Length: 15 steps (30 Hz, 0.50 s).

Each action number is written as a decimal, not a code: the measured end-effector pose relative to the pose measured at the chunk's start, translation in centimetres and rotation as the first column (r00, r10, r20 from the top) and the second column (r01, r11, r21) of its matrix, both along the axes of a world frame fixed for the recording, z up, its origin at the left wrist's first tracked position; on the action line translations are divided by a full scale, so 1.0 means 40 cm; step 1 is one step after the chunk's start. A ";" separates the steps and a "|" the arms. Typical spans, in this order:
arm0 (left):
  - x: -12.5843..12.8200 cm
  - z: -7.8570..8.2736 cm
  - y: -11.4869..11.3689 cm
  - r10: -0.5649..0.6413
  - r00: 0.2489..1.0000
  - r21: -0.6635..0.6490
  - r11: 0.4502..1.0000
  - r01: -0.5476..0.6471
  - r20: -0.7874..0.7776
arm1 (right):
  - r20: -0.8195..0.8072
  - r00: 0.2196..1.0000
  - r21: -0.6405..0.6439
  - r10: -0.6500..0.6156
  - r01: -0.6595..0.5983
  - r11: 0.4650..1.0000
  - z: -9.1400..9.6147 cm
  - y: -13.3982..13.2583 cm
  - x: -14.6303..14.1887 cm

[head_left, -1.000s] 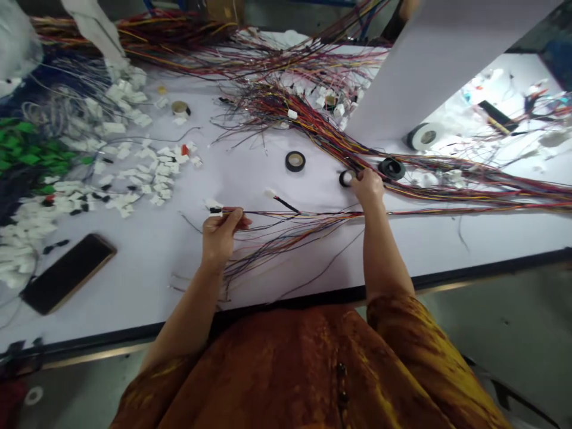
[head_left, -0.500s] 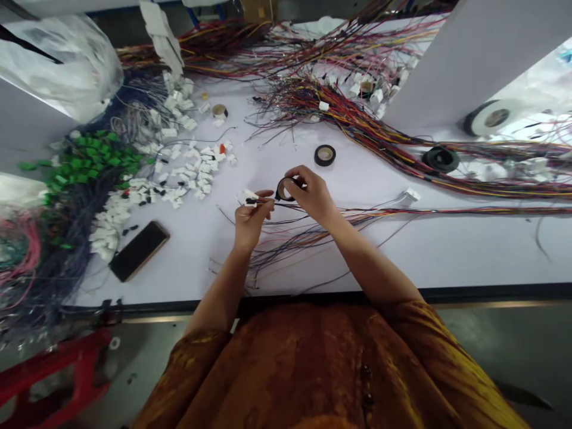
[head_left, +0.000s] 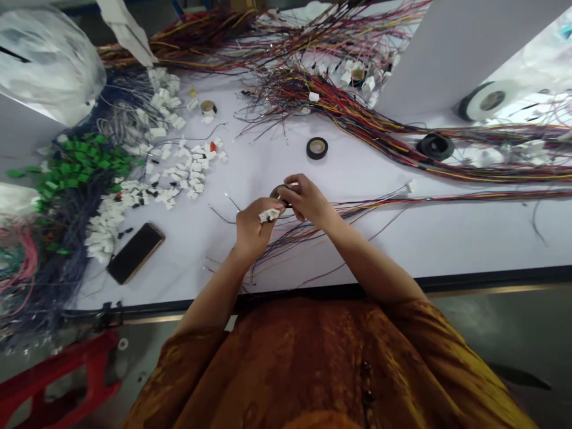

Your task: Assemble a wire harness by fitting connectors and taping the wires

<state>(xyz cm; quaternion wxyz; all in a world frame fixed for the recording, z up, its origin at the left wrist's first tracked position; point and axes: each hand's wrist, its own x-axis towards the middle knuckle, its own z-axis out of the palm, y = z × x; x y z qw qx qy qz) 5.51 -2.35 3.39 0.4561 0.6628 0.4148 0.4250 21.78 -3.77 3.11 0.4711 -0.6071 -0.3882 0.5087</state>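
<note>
My left hand (head_left: 254, 230) is shut on a white wire connector (head_left: 269, 215), with thin coloured wires trailing from it across the table. My right hand (head_left: 308, 201) grips a roll of black electrical tape (head_left: 277, 192), which is partly hidden by my fingers. The two hands touch or nearly touch above the table. A second roll of black tape (head_left: 317, 148) lies on the table just beyond my right hand. A loose bundle of multicoloured wires (head_left: 379, 205) runs off to the right.
Loose white connectors (head_left: 183, 164), green connectors (head_left: 83, 158) and a phone (head_left: 135, 253) lie to the left. Dense wire harnesses (head_left: 357, 119) and a black spool (head_left: 435, 146) lie ahead and right. The table's front edge (head_left: 339, 290) is close to my body.
My right hand has lifted the tape roll from the table and brought it to my left hand. The connector has turned in my left hand, and the view has shifted.
</note>
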 end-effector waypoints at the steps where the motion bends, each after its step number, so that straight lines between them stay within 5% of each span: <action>1: 0.002 -0.003 -0.002 0.010 1.000 0.043 0.999 -0.011 0.002 | -0.071 0.997 -0.050 0.016 -0.020 0.999 -0.002 0.012 0.007; 3: 0.010 -0.016 0.004 0.117 0.991 0.026 0.993 -0.118 0.061 | -0.094 0.995 -0.007 -0.029 0.029 1.000 -0.016 -0.001 0.010; 5: 0.019 -0.030 0.021 0.218 0.972 -0.088 0.974 -0.210 0.084 | 0.056 0.996 0.191 -0.063 0.051 0.980 -0.037 -0.056 0.000; 9: 0.032 -0.025 0.038 0.154 0.985 -0.241 0.962 -0.130 0.082 | 0.369 0.929 0.421 -0.020 -0.148 0.895 -0.059 -0.144 -0.024; 12: 0.031 0.001 0.019 0.016 0.998 -0.111 0.994 -0.009 0.059 | 0.198 0.967 0.342 -0.159 0.084 0.936 -0.052 -0.097 -0.016; 15: 0.026 0.009 0.000 -0.044 0.999 -0.008 0.999 0.044 -0.021 | -0.114 0.976 0.098 -0.183 0.195 0.976 -0.051 -0.023 0.014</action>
